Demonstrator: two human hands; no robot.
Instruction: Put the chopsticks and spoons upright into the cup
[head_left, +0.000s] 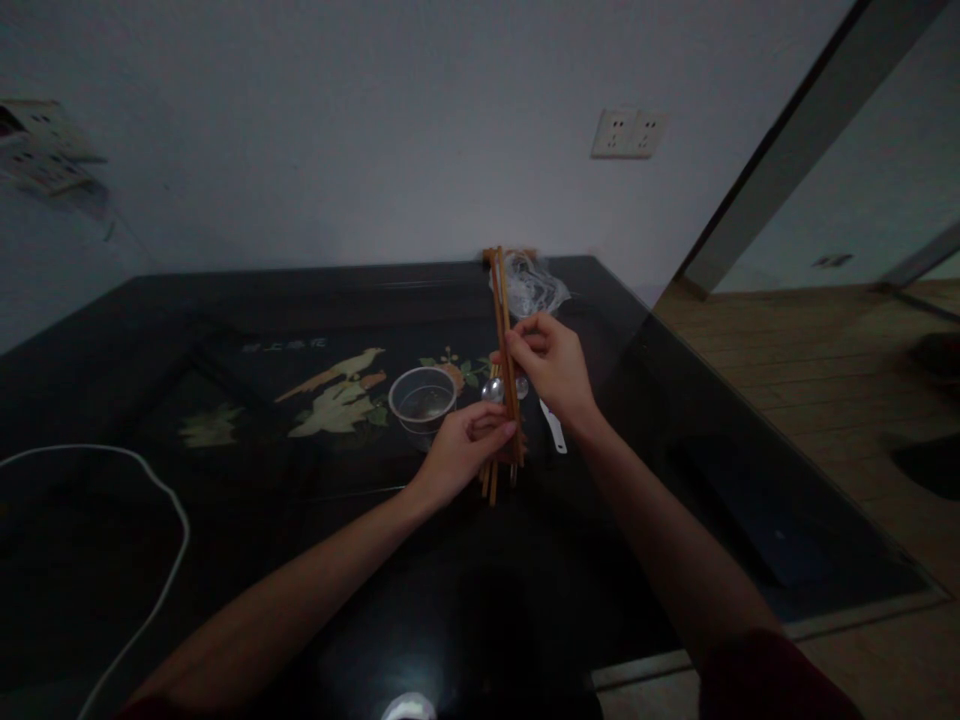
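Observation:
Several wooden chopsticks [501,305] stand nearly upright in the picture, pinched between my two hands above the dark table. My left hand [466,440] is closed around their lower part, thumb in front. Higher up, my right hand [551,365] grips the same chopsticks between thumb and fingers. Beneath them lie more chopsticks [492,488] and a metal spoon [493,389], partly covered by my hands. A utensil with a white handle [553,428] rests just right of the hands. To the left sits a round, see-through container [422,400], its lower side partly behind my left hand.
A crumpled clear plastic bag [536,288] lies near the wall at the table's back. A white cable [176,510] curves across the left side. On the right, a dark flat object [757,515] lies on the black glossy table [360,310].

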